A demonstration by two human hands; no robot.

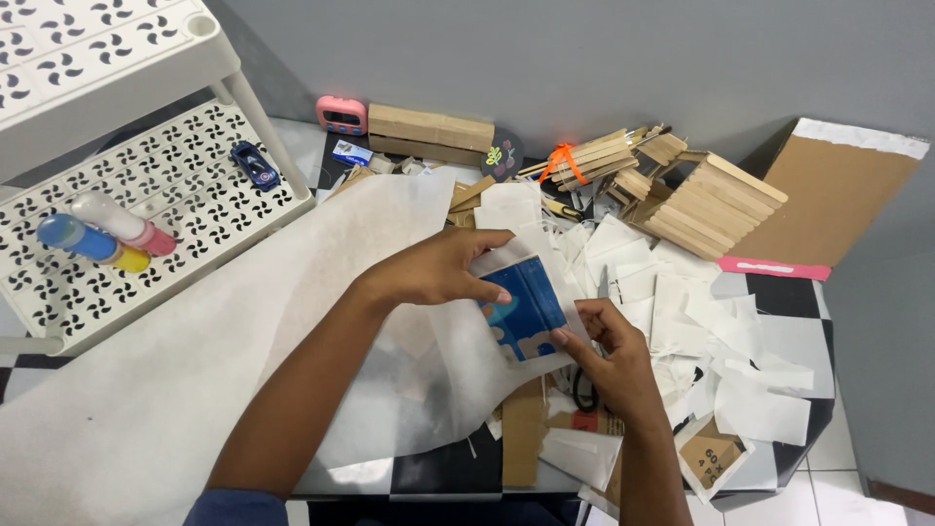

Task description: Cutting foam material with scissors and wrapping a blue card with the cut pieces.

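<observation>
**Blue card held between both hands, centre of frame**

Your left hand (438, 271) comes in from the lower left and lies over the top left edge of the blue card (523, 310), fingers curled down, fingertips touching its upper left side. Your right hand (612, 356) rises from the lower right; its thumb and fingertips pinch the card's lower right corner. Both hands are closed on the card, which sits tilted between them, just right of frame centre. Pale patches show at its lower edge.

Under and around the card: a white sheet (195, 370) of thin fabric or paper spreads from centre to lower left. A heap of small white cut pieces (721, 331) fills the right of centre. Black scissors (584, 390) lie partly hidden beneath your right hand.

Upper middle: a pink timer (342, 115), a block of stacked wooden sticks (430, 131), and further right a slatted stick structure (706, 203). A brown cardboard sheet (838, 200) leans at upper right.

Upper left: a white perforated shelf (175, 185) carrying a small blue toy car (255, 165) and lying paint bottles (97, 234).
</observation>
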